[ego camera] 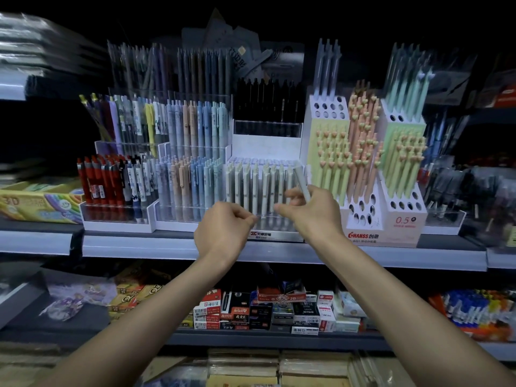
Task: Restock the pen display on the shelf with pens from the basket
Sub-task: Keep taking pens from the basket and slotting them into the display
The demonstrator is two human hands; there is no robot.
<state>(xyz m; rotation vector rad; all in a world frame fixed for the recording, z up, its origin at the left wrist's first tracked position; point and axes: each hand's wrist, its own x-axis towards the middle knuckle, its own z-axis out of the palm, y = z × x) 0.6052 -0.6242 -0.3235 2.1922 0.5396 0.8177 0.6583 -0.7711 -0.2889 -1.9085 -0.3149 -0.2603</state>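
Two hands raised: right hand (310,210) pinches tilted pen (303,181); left hand (223,230) curled, empty.

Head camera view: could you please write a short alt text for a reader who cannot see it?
A person's right hand holds a pale pen tilted over the front row of a clear pen display on a shop shelf. The left hand, fingers curled, is at the display's front edge; what it holds, if anything, is unclear.

A stationery shop — shelves (195,248) stacked with pen displays (195,152).
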